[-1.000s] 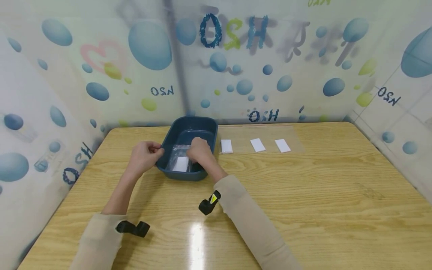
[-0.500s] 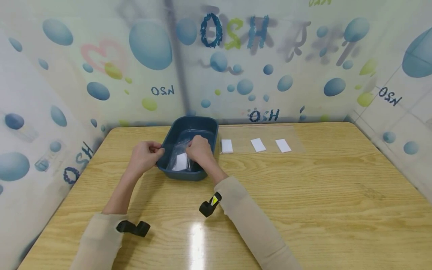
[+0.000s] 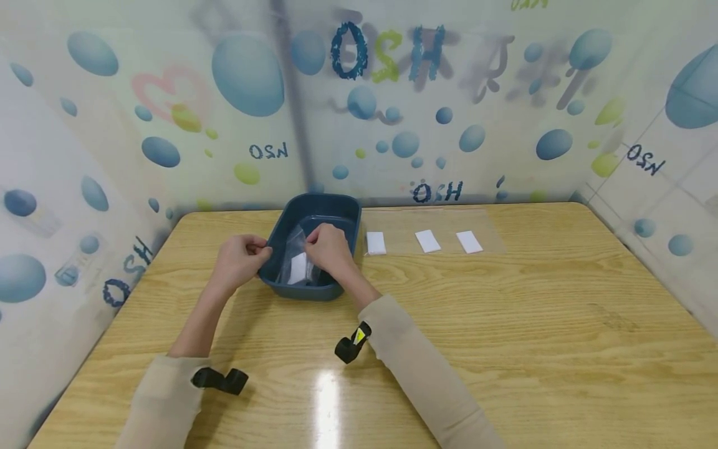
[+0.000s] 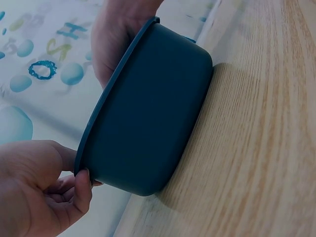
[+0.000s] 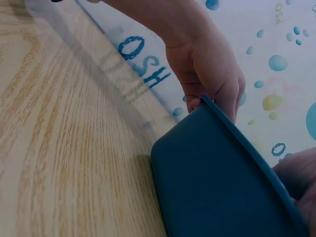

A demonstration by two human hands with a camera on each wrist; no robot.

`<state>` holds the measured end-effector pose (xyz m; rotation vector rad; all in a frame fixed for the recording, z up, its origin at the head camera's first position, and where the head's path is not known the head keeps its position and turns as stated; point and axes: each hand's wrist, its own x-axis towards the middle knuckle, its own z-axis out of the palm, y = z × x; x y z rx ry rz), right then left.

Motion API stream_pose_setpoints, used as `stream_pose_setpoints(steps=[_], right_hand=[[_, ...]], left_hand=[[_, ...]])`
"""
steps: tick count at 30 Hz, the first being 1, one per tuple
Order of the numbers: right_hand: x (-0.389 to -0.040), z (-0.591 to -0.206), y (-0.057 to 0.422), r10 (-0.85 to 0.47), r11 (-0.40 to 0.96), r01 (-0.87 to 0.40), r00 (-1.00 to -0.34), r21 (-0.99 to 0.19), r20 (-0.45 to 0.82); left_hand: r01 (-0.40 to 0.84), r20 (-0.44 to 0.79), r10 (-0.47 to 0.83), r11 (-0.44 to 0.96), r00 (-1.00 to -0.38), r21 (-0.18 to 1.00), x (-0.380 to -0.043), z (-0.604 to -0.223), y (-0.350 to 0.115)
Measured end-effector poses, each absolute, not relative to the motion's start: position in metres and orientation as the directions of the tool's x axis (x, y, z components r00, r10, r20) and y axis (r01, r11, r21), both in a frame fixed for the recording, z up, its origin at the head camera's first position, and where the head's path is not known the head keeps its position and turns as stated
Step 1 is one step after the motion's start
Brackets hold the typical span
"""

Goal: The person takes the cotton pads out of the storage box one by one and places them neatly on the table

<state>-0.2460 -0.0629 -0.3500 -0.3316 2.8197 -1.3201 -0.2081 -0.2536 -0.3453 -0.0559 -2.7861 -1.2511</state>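
A dark blue plastic basin (image 3: 303, 291) stands near the back of the table. My left hand (image 3: 238, 260) pinches its left rim between thumb and fingers, also plain in the left wrist view. Inside the basin, my right hand (image 3: 330, 249) pinches the edge of a clear plastic bag (image 3: 294, 242). White cards (image 3: 298, 268) show at the bag's lower end; whether they are within or under it is unclear. In the right wrist view the basin wall (image 5: 217, 182) hides the bag, and only part of my right hand (image 5: 300, 173) shows.
Right of the basin, three white cards (image 3: 428, 241) lie in a row on a transparent sheet (image 3: 404, 218) at the back of the wooden table (image 3: 505, 337). A patterned wall covering (image 3: 359, 156) rises directly behind.
My right hand has drawn the bag's edge slightly up and left, so the bag stands narrower and more folded. The white cards in the basin have turned a little. My left hand stays on the rim.
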Motion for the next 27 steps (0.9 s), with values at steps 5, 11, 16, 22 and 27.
stream_pose_setpoints(steps=[5,11,16,22,27], right_hand=[[-0.245,-0.350,-0.061,-0.222,0.590,-0.222,-0.969,-0.776,0.109],[-0.244,-0.350,-0.061,-0.259,0.512,-0.224,-0.961,-0.829,0.100],[-0.243,-0.348,-0.059,-0.288,0.433,-0.244,-0.950,-0.868,0.123],[-0.242,-0.345,-0.055,-0.297,0.373,-0.296,-0.936,-0.879,0.188],[-0.243,-0.343,-0.050,-0.297,0.344,-0.340,-0.924,-0.875,0.242]], left_hand=[[0.072,0.098,-0.002,0.670,-0.995,0.739,-0.208,-0.346,-0.254],[0.073,0.098,0.000,0.670,-0.995,0.739,-0.208,-0.346,-0.254],[0.067,0.091,-0.002,0.667,-0.996,0.742,-0.208,-0.345,-0.254],[0.061,0.085,-0.004,0.663,-0.996,0.746,-0.208,-0.345,-0.254],[0.062,0.089,-0.007,0.663,-0.996,0.746,-0.208,-0.346,-0.254]])
